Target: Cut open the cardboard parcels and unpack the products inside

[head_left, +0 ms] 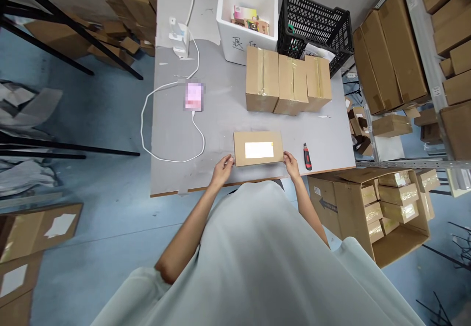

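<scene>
A small flat cardboard box [240,149] with a white label [259,150] on its top face is near the front edge of the table. At its left end my left hand [222,169] is closed, fingers against the corner. My right hand [292,164] closes on the opposite end in the same way. The fingertips are partly hidden by the box ends. To the right of my right hand lies a red and black utility knife [307,157] on the tabletop.
Three taped cartons [262,78] stand in a row behind the box. Beyond them are a white bin [231,46] and a black plastic crate [316,17]. A charging cable [172,161] loops across the table's left side. An open carton [338,208] of smaller boxes stands at right.
</scene>
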A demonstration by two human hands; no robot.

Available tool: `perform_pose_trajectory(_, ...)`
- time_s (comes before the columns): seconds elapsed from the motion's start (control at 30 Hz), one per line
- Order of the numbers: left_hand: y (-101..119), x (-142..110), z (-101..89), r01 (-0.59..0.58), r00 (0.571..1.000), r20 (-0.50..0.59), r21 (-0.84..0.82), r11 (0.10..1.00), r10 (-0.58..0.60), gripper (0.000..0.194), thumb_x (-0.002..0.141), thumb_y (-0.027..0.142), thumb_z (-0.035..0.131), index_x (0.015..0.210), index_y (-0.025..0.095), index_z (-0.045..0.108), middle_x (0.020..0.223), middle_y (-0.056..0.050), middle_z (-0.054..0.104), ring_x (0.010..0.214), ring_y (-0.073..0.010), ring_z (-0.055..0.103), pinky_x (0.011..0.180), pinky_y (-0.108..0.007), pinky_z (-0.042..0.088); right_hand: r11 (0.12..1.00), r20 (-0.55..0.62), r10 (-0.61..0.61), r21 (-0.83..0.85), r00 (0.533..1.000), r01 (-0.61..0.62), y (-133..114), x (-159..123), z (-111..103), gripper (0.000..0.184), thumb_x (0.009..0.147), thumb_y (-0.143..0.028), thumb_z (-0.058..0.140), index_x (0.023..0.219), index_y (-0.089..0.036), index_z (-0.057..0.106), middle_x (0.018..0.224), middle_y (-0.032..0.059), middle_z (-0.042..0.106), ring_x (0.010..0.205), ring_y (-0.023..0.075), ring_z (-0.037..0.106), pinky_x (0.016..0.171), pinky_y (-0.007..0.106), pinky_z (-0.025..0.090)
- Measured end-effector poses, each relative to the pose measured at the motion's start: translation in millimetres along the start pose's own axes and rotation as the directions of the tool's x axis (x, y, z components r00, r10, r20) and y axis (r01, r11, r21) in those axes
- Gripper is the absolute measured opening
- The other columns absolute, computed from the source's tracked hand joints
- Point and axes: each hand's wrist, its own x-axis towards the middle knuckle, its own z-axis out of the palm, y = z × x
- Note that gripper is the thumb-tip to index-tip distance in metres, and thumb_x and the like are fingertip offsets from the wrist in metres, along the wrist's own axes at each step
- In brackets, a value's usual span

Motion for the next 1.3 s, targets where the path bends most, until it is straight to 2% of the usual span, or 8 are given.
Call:
perform_pose_trajectory(0.13,-8,-7,-5.9,0.062,0.998,0.001,0.014,0.998,-0.062,0.052,0.099,0.039,0.062,0.144,0.016,0.074,0.150,-0.019,0.077,0.129,-0.0329,0.079,0.119,-0.053,0.060,0.998,-0.005,0.053,-0.017,0.999,-0.053,15,-11,-3,0.056,0.088,-0.059,0.072,0.128,-0.020,0.079,0.147,0.0203,0.078,0.138,0.0373,0.074,0.119,0.063,0.060)
perform_pose_trajectory(0.37,0,-17,6.3,0.042,0.998,0.054,0.050,0.998,-0.045,0.049,0.083,0.030,0.073,0.130,0.018,0.080,0.141,-0.015,0.082,0.122,-0.0331,0.082,0.119,-0.047,0.060,1.000,0.043,-0.003,-0.028,0.999,0.004,10,-22,9,0.047,0.084,-0.044,0.071,0.123,-0.020,0.082,0.130,0.0108,0.086,0.117,0.0285,0.081,0.123,0.054,0.057)
perform_pose_trajectory(0.47,9,-20,4.1,0.023,0.999,0.044,0.074,0.997,-0.026,0.047,0.082,0.034,0.075,0.126,0.017,0.081,0.134,-0.016,0.085,0.114,-0.0335,0.083,0.111,-0.047,0.063,0.999,0.059,-0.035,-0.033,0.998,0.037,0,-25,7,0.041,0.084,-0.044,0.071,0.114,-0.018,0.084,0.119,0.0106,0.087,0.108,0.0283,0.081,0.119,0.054,0.060)
perform_pose_trajectory(0.57,22,-22,-3.7,-0.009,1.000,0.024,0.088,0.996,0.007,0.050,0.084,0.045,0.077,0.126,0.017,0.082,0.131,-0.015,0.085,0.104,-0.0309,0.082,0.102,-0.045,0.065,0.997,0.054,-0.063,-0.031,0.997,0.065,-12,-29,2,0.045,0.085,-0.048,0.075,0.117,-0.017,0.085,0.125,0.0130,0.086,0.114,0.0293,0.080,0.115,0.051,0.062)
perform_pose_trajectory(0.8,57,-13,-14.6,-0.213,0.968,-0.093,0.200,0.956,0.235,0.055,0.094,0.062,0.072,0.122,0.018,0.086,0.119,-0.012,0.083,0.090,-0.0254,0.075,0.093,-0.040,0.063,0.973,-0.106,-0.178,-0.166,0.978,0.159,-47,-24,-2,0.059,0.092,-0.063,0.078,0.126,-0.016,0.088,0.119,0.0159,0.082,0.109,0.0304,0.078,0.106,0.047,0.065)
perform_pose_trajectory(1.03,58,0,-11.0,-0.077,0.987,-0.121,0.194,0.978,0.102,0.051,0.091,0.057,0.073,0.119,0.016,0.086,0.114,-0.014,0.085,0.092,-0.0283,0.077,0.095,-0.041,0.061,0.938,-0.093,-0.187,-0.313,0.978,0.150,-58,-22,13,0.046,0.102,-0.051,0.069,0.125,-0.016,0.087,0.112,0.0146,0.080,0.101,0.0286,0.076,0.102,0.047,0.064)
perform_pose_trajectory(1.17,51,3,-10.3,-0.056,0.991,-0.112,0.132,0.990,0.071,0.061,0.093,0.063,0.069,0.126,0.014,0.082,0.114,-0.015,0.085,0.096,-0.0288,0.079,0.092,-0.040,0.062,0.855,-0.132,-0.400,-0.410,0.907,0.318,-66,-39,28,0.043,0.112,-0.042,0.055,0.138,-0.018,0.080,0.130,0.0175,0.074,0.123,0.0294,0.073,0.111,0.046,0.061)
perform_pose_trajectory(1.3,43,6,-14.1,0.011,0.995,-0.094,-0.033,0.999,-0.014,0.060,0.096,0.069,0.064,0.122,0.016,0.077,0.131,-0.017,0.082,0.101,-0.0274,0.080,0.091,-0.038,0.063,0.757,-0.015,-0.527,-0.464,0.850,0.461,-70,-53,43,0.042,0.115,-0.038,0.051,0.145,-0.020,0.076,0.145,0.0182,0.071,0.140,0.0292,0.067,0.125,0.048,0.055)
